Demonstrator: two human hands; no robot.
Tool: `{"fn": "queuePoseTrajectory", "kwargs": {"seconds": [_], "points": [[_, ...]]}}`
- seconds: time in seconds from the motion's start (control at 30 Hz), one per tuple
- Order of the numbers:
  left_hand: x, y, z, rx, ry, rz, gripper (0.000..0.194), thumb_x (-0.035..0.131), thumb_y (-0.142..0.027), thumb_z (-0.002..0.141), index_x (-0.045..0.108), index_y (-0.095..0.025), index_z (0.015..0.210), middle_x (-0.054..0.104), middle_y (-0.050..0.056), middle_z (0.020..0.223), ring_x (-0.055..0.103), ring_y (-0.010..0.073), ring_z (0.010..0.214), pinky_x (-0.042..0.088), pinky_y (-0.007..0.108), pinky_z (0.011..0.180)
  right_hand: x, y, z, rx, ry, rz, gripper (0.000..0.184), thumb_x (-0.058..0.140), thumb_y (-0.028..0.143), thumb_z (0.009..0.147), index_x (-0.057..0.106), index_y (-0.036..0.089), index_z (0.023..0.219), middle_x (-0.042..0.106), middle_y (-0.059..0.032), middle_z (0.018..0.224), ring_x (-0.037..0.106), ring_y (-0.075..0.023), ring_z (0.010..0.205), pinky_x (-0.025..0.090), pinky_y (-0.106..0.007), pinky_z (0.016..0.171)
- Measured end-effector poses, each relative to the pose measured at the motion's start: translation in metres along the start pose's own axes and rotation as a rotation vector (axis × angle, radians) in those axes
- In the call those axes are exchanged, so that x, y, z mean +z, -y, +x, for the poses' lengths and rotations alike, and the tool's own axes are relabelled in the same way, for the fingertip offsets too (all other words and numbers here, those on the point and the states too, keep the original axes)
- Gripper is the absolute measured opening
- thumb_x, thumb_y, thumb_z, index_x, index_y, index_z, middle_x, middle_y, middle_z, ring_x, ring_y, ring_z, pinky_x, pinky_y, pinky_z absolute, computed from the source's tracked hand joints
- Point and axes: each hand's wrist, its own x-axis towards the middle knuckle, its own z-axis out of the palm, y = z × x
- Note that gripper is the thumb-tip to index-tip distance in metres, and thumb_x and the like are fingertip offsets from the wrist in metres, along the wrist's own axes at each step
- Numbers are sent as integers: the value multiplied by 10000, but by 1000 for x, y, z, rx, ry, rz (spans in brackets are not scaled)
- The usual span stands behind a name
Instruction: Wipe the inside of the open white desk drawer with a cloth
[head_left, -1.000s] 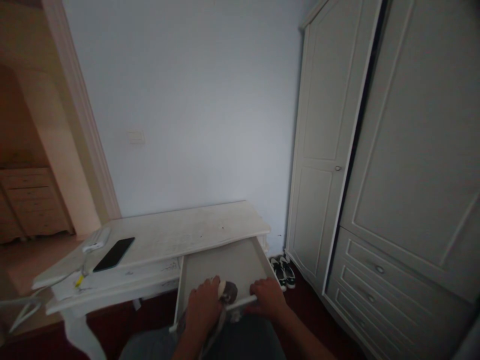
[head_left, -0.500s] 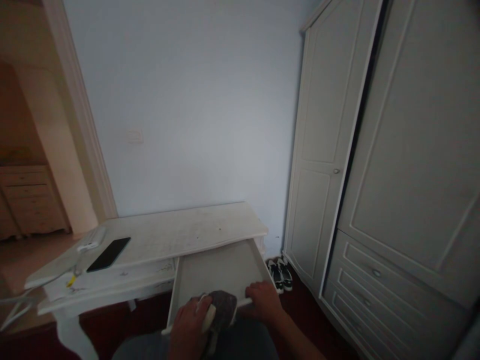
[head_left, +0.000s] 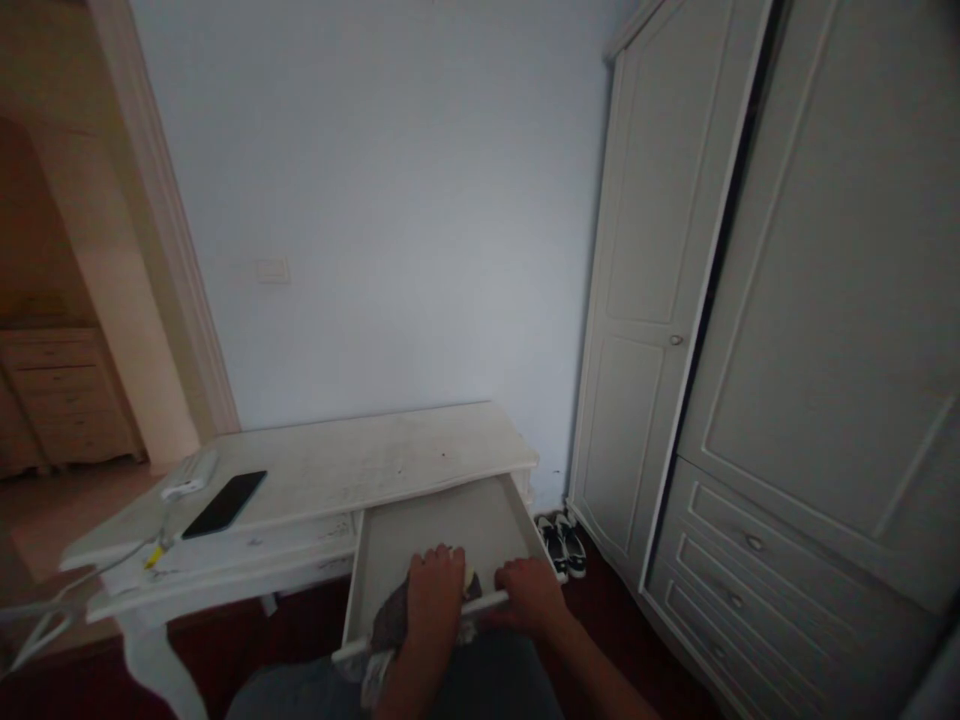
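Our L hand [head_left: 435, 590] is on the cloth [head_left: 390, 618], draped at the drawer's [head_left: 450, 525] front edge; fingers close together, can't tell if gripping. R hand [head_left: 531, 595] pinches the front. Best brace w/ R, press L evenly, bunch loose ends.

- Dim in here, with cool, bluish light palest across the middle of the wall [head_left: 420, 240], toward 12 o'clock.
- The doorway [head_left: 127, 290] at 9 o'clock glows a muted, warm brown.
- Deep shadow pools on the red floor [head_left: 300, 635] at 7 o'clock.
- Flat grey dulls the wardrobe [head_left: 649, 250] at 3 o'clock; its edges lean, stretched by the wide view.
- At 6 o'clock, left hand [head_left: 435, 600], right hand [head_left: 532, 600], cloth [head_left: 391, 617] and drawer [head_left: 450, 525] look soft, fine detail smeared.
- Corners darken.
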Motion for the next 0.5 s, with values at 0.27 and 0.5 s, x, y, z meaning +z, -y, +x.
{"fn": "queuePoseTrajectory", "kwargs": {"seconds": [0.27, 0.5], "points": [[70, 19, -40, 154, -488, -107, 443, 611, -84, 869, 677, -353, 1215, 744, 22, 1173, 677, 254, 1121, 473, 410, 972, 12, -3, 0, 15, -45, -6, 470, 723, 647, 822, 788, 215, 995, 787, -129, 1019, 733, -342, 998, 499, -396, 872], [114, 116, -89, 110, -602, -21, 548, 532, -16, 824, 669, -327, 1253, 766, 58, 1210, 693, 245, 1164, 509, 404, 1017, 13, -7, 0, -14, -30, -3, 584, 734, 764, 773, 770, 238, 1025, 773, -102, 1045, 713, -326, 1025, 485, -388, 895]]}}
